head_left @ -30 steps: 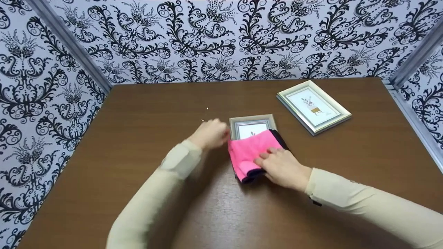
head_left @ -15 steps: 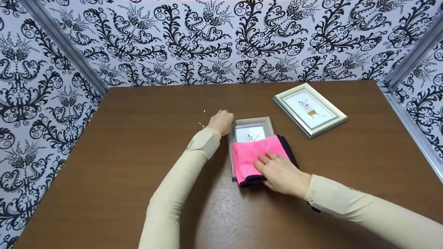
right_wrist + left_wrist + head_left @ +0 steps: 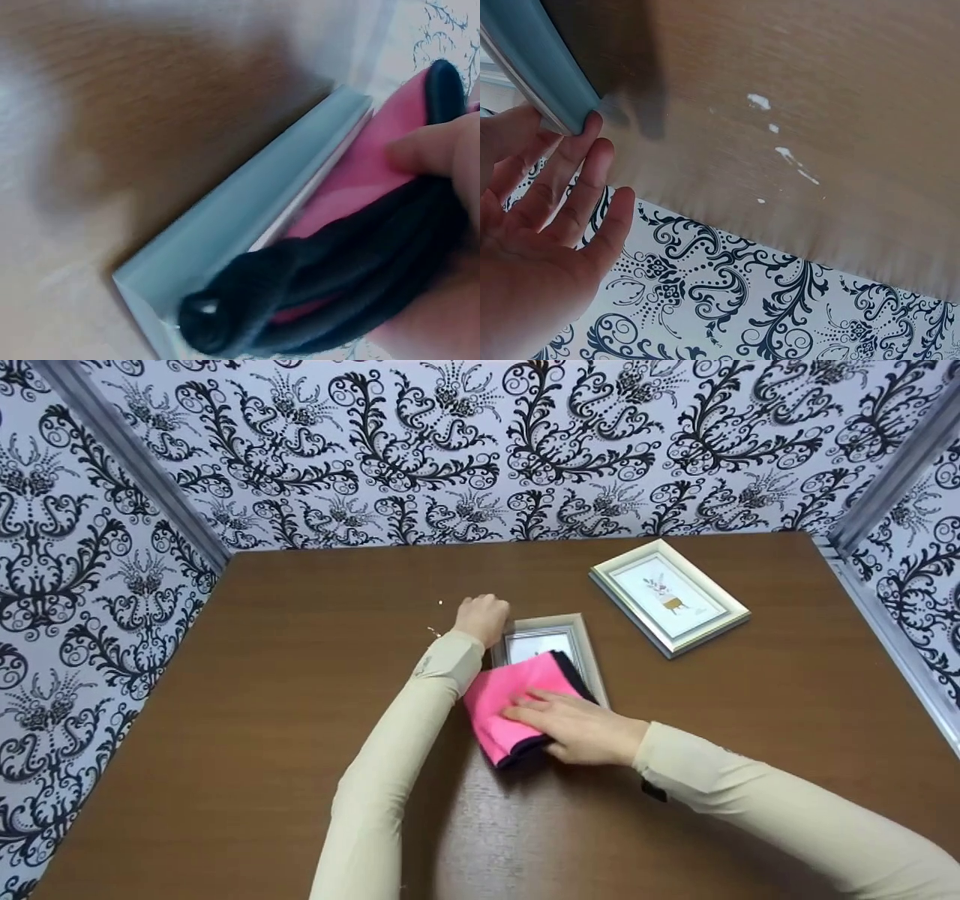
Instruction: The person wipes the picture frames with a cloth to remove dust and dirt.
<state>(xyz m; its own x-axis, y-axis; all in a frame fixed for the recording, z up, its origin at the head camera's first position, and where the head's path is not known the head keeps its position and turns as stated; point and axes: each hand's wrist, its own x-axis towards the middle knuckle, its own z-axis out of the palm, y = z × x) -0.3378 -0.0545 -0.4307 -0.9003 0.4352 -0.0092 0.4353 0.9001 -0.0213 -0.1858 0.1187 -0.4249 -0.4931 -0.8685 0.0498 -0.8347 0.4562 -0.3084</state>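
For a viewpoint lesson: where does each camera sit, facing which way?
Head: head-worn, facing forward and down; left hand, right hand and sleeves show.
Left wrist: on that wrist, facing the near picture frame; fingers show.
Right wrist: on that wrist, facing the pink cloth; right hand shows.
Head and right wrist share the pink cloth.

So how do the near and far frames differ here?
The near frame is partly covered by the pink cloth; the far frame is uncovered. The left hand holds the near frame at a corner; no hand touches the far frame. The near frame sits nearly square to the table, the far frame clearly turned. Both have pale rims around light pictures.
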